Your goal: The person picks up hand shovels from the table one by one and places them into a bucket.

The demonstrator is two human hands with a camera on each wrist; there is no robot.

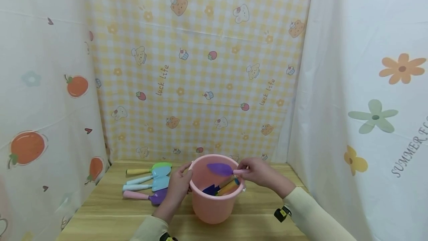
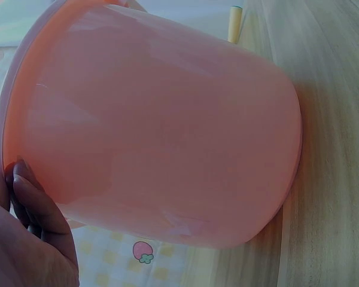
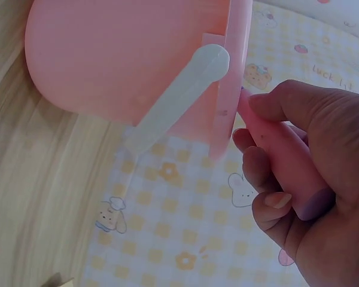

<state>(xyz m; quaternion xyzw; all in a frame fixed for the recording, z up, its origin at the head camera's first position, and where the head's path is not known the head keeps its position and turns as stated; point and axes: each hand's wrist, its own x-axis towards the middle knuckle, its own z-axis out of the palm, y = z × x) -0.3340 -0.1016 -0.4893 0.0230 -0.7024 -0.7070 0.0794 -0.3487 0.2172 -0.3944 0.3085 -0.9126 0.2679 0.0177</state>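
Note:
A pink bucket (image 1: pixel 214 207) stands upright on the wooden table, with a white handle (image 3: pixel 179 95) hanging at its side. My left hand (image 1: pixel 179 186) grips the bucket's rim on the left; in the left wrist view its fingers curl over the rim edge. In my right hand (image 1: pixel 259 174) is a toy shovel with a purple blade (image 1: pixel 220 169) and a pink handle (image 3: pixel 287 161). That blade hangs over the bucket's opening at the right rim. Inside the bucket lie several tools, among them a dark blue blade (image 1: pixel 210 189) and a yellow-orange handle (image 1: pixel 228 188).
Left of the bucket, several toy shovels lie in a row: a green one (image 1: pixel 161 165), light blue ones (image 1: pixel 160 183) and a purple one with a pink handle (image 1: pixel 135 195). A yellow checked cloth (image 1: pixel 200 77) hangs behind the table, white printed cloths at both sides.

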